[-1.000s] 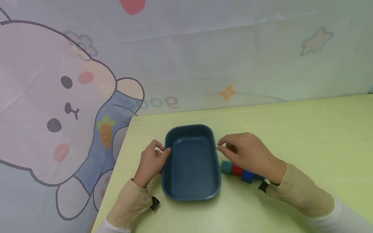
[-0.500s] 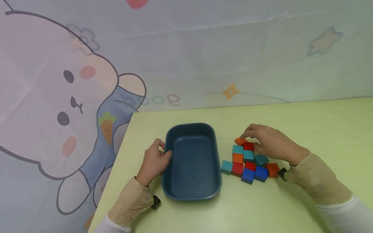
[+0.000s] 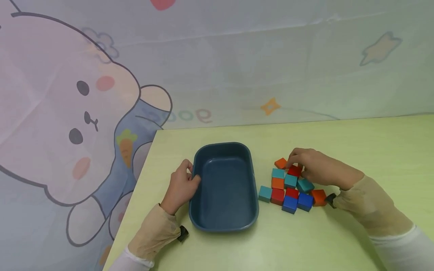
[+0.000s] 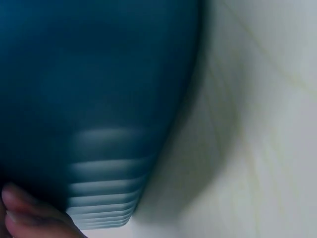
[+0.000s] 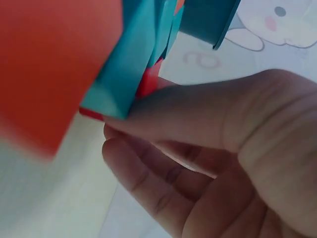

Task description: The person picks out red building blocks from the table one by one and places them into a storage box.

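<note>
A deep dark blue tray (image 3: 225, 226) with rounded corners stands on the table, nothing in it. My left hand (image 3: 181, 186) holds its left rim, thumb over the edge and fingers outside; the left wrist view has the tray's ribbed outer wall (image 4: 106, 183) and some fingertips. Right of the tray lies a group of orange, teal, red and blue blocks. At its far side my right hand (image 3: 318, 167) pinches a red block (image 3: 294, 171) between thumb and fingers. In the right wrist view the thumb partly hides that block.
An orange block (image 3: 280, 163) lies just left of my right fingertips, and a teal block (image 3: 306, 185) below the palm. One teal block (image 3: 265, 194) sits close to the tray's right wall. Behind the table (image 3: 373, 150) hangs a printed cloth (image 3: 237, 67).
My right hand has moved right, from beside the tray to the far blocks, uncovering the group. The red block has turned and shifted slightly right. My left hand stays on the tray.
</note>
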The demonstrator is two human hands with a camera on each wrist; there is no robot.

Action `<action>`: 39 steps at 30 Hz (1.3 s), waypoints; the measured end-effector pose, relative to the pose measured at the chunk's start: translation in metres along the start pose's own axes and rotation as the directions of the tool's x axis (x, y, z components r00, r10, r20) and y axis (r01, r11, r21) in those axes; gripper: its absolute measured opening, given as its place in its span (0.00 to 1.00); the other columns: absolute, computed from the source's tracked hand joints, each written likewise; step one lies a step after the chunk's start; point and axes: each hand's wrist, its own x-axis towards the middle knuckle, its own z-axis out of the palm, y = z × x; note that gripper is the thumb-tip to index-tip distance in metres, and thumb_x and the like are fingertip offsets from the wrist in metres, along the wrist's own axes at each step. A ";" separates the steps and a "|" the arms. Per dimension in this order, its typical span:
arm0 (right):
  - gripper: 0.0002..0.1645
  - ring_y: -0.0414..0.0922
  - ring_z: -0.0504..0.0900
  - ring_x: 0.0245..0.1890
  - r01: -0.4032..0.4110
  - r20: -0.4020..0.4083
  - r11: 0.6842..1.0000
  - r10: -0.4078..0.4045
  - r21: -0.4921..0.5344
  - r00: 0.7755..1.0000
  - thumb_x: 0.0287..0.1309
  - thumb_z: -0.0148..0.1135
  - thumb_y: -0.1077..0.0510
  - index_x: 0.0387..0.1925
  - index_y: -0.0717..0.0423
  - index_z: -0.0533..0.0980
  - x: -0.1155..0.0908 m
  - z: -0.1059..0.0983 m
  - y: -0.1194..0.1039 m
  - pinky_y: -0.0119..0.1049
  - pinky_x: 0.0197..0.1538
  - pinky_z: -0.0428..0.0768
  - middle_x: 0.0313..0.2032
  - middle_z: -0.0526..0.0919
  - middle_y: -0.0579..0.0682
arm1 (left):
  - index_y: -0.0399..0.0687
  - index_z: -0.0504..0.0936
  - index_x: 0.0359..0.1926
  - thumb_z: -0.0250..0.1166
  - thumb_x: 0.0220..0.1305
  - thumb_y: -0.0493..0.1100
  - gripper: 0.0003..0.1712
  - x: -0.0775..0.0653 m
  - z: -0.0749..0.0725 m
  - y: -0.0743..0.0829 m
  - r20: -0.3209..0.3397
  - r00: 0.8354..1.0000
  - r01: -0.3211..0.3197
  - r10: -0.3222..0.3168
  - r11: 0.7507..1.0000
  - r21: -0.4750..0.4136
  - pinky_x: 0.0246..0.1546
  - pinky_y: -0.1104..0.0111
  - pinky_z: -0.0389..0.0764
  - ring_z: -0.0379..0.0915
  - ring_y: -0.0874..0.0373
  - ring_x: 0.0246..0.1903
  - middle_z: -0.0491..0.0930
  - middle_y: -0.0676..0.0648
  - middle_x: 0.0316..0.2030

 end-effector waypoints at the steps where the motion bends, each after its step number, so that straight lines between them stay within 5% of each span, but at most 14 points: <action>1: 0.21 0.44 0.82 0.32 -0.011 0.004 1.000 0.011 0.001 1.000 0.42 0.63 0.80 0.39 0.61 0.84 0.000 -0.001 0.001 0.35 0.33 0.83 0.41 0.83 0.55 | 0.44 0.66 0.34 0.56 0.61 0.34 0.06 0.001 0.000 0.000 -0.002 1.000 -0.002 0.002 1.000 0.001 0.11 0.74 0.57 0.53 0.63 0.06 0.56 0.55 0.07; 7: 0.17 0.42 0.79 0.27 -0.058 -0.052 0.998 0.057 -0.027 0.997 0.43 0.76 0.69 0.39 0.63 0.82 -0.002 -0.007 -0.001 0.31 0.30 0.82 0.35 0.84 0.53 | 0.44 0.65 0.33 0.56 0.62 0.34 0.06 0.002 0.002 -0.004 -0.006 1.000 -0.013 0.013 1.000 0.009 0.11 0.73 0.57 0.52 0.63 0.06 0.56 0.56 0.07; 13: 0.17 0.41 0.80 0.27 0.013 -0.186 0.995 -0.032 -0.103 0.982 0.42 0.77 0.67 0.38 0.62 0.83 -0.003 -0.016 -0.019 0.32 0.30 0.82 0.32 0.83 0.51 | 0.44 0.65 0.33 0.56 0.61 0.33 0.07 0.006 0.004 0.000 -0.006 0.999 -0.047 0.047 0.999 0.011 0.11 0.74 0.56 0.52 0.64 0.06 0.56 0.55 0.08; 22: 0.19 0.44 0.85 0.31 0.154 -0.269 0.988 -0.144 0.018 0.952 0.46 0.74 0.69 0.43 0.65 0.82 0.022 -0.020 -0.073 0.38 0.35 0.85 0.37 0.84 0.54 | 0.45 0.65 0.30 0.56 0.60 0.33 0.08 0.003 0.003 0.001 -0.001 1.000 -0.012 0.012 1.000 0.021 0.11 0.73 0.58 0.53 0.64 0.07 0.56 0.57 0.08; 31: 0.21 0.45 0.85 0.33 0.165 -0.292 0.982 -0.132 0.092 0.947 0.50 0.73 0.65 0.48 0.65 0.82 0.059 -0.004 -0.114 0.35 0.35 0.84 0.40 0.84 0.55 | 0.46 0.64 0.28 0.56 0.61 0.33 0.09 0.001 0.004 -0.003 0.028 1.000 -0.003 0.003 1.000 0.020 0.14 0.73 0.59 0.55 0.62 0.09 0.56 0.55 0.10; 39: 0.24 0.42 0.87 0.29 0.116 -0.149 0.991 -0.106 0.063 0.983 0.50 0.74 0.62 0.49 0.68 0.81 0.072 0.008 -0.125 0.33 0.36 0.84 0.39 0.84 0.59 | 0.46 0.63 0.28 0.55 0.60 0.33 0.09 0.003 -0.001 -0.002 0.015 0.999 -0.030 0.030 0.999 0.036 0.13 0.73 0.57 0.54 0.62 0.10 0.57 0.55 0.10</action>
